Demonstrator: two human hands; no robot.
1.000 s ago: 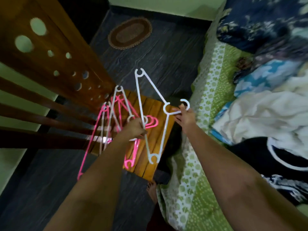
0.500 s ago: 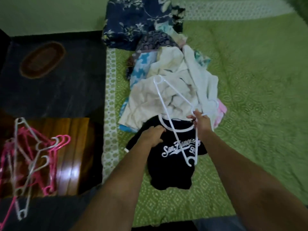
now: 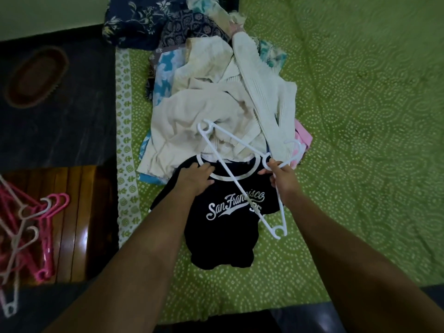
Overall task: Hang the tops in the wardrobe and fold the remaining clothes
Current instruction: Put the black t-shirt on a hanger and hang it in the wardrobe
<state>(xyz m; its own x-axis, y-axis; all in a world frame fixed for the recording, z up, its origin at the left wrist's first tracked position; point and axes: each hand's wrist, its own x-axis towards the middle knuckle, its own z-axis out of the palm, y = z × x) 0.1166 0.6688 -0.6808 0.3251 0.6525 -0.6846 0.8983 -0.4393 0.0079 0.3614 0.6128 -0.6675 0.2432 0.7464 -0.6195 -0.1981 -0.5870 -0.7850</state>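
Fingers of the right hand (image 3: 281, 175) pinch the white hanger (image 3: 242, 174) near its hook, while the left hand (image 3: 197, 179) rests on the black T-shirt's (image 3: 225, 224) collar at 12 o'clock on the bed (image 3: 360, 140). That shirt looks soft and floppy, so hold the collar.

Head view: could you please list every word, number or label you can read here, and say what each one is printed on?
"San Francisco": white script across the chest of the black T-shirt, partly crossed by the white hanger held in the right hand.
Below the script: white characters, perhaps "35" or "SF", half hidden by the hanger; cannot be read with certainty.
No other text shows on the clothes pile, the green bedsheet or the pink and white hangers.
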